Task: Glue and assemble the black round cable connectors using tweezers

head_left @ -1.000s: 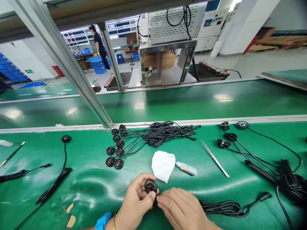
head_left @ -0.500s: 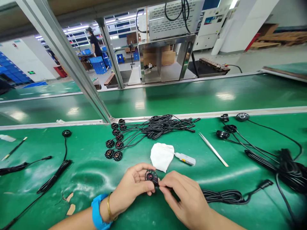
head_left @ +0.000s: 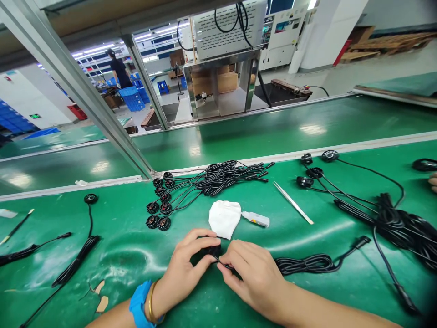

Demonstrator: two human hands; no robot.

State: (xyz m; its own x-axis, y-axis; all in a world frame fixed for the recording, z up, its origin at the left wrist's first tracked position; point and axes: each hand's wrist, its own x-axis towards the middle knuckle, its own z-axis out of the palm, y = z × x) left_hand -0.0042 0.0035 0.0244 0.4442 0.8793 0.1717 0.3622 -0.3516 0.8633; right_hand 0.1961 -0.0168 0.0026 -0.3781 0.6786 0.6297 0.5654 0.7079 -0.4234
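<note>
My left hand point(head_left: 189, 264) is closed around a round black cable head point(head_left: 215, 250), which is turned on its side and largely covered by the fingers. Close beside it, my right hand point(head_left: 254, 275) pinches the black cable point(head_left: 223, 264) where it leaves that head. A coiled black cable bundle point(head_left: 303, 264) lies to the right of my right hand, with a connector point(head_left: 362, 241) at its far end. Just beyond my fingertips is a folded white cloth point(head_left: 224, 218). A small clear bottle point(head_left: 257, 219) with its nozzle against the cloth lies on its side.
Tweezers point(head_left: 293, 203) lie right of the bottle. Several round heads point(head_left: 164, 223) with tangled cables point(head_left: 218, 177) sit behind the cloth. More cabled heads point(head_left: 329, 156) are at right, near another person's hand point(head_left: 433, 181). A metal post point(head_left: 102, 105) rises at left.
The round head has been tipped in my left hand, so its open reddish-centred face no longer shows. My right hand keeps its pinch by the cable. The view has turned slightly right.
</note>
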